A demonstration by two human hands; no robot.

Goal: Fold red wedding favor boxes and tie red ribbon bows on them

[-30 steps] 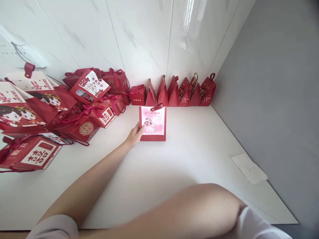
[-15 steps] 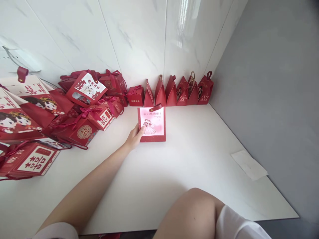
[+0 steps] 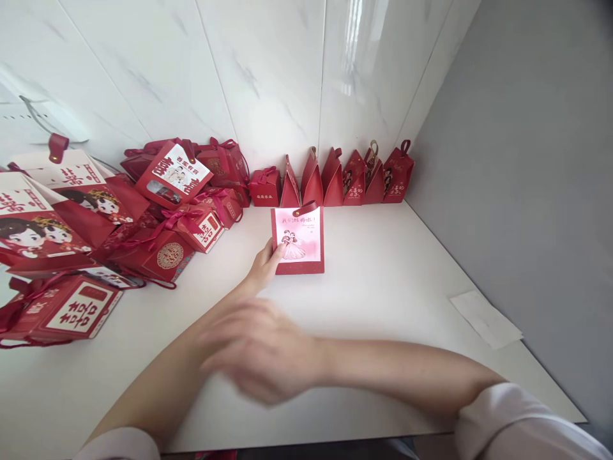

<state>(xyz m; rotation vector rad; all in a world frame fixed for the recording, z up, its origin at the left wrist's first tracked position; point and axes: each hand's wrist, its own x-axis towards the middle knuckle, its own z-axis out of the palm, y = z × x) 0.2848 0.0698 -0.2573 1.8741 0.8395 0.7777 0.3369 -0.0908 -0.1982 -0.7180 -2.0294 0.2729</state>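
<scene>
Fingers of the left hand [image 3: 262,263] are touching the upright pink-fronted box [image 3: 298,239]; the blurred right hand [image 3: 261,351] is hovering nearer, loosely open, empty.

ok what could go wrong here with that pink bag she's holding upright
The left hand touches only the left edge of the pink gift bag, so it may tip over. The right hand, blurred, crosses above the left forearm and might bump it. The row of red boxes stands just behind and could be knocked.
</scene>
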